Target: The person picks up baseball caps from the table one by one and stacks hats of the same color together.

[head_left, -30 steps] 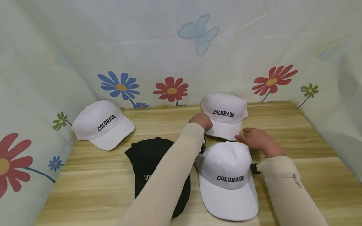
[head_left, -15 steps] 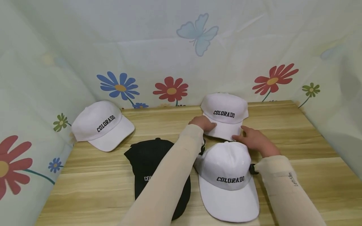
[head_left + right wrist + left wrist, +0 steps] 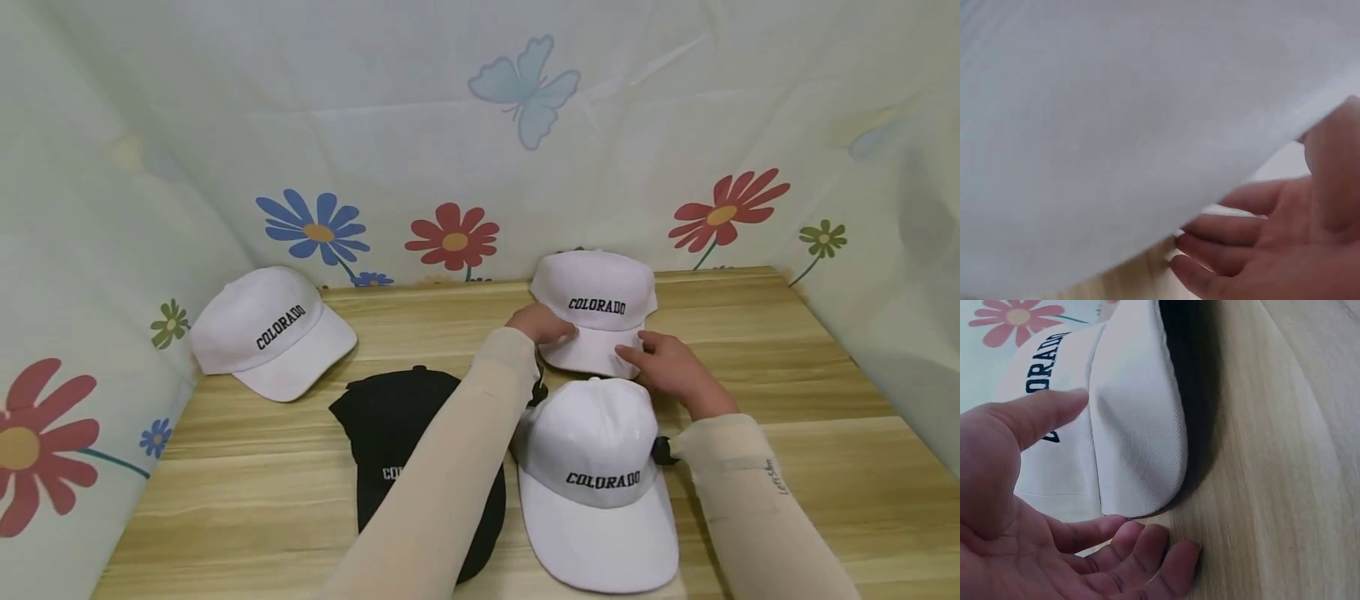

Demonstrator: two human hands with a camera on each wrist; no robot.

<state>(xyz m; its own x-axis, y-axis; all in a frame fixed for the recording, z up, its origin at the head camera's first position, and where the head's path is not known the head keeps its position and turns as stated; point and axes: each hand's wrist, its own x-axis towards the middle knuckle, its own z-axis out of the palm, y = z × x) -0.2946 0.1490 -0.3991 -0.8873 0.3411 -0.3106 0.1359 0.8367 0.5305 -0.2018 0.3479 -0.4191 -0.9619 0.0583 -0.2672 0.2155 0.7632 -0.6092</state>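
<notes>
A white cap lettered COLORADO [image 3: 592,283] sits at the back right of the table, its brim toward me. My left hand [image 3: 542,323] grips the left side of that brim, thumb on top. In the left wrist view, the left fingers [image 3: 1147,547] curl at the brim's side edge. My right hand [image 3: 678,371] holds the right side of the brim, thumb on top and fingers beside the edge. A second white cap [image 3: 600,433] lies just in front, between my forearms, and its crown fills much of the right wrist view.
A black cap [image 3: 397,417] lies left of the front white cap, partly hidden under my left sleeve. Another white cap [image 3: 262,325] rests at the back left of the wooden table [image 3: 225,467]. A flower-printed curtain [image 3: 420,125] stands behind and at both sides.
Both thumbs have come onto the back cap's brim, and that cap has shifted slightly toward me. The front white cap has slid a little to the left.
</notes>
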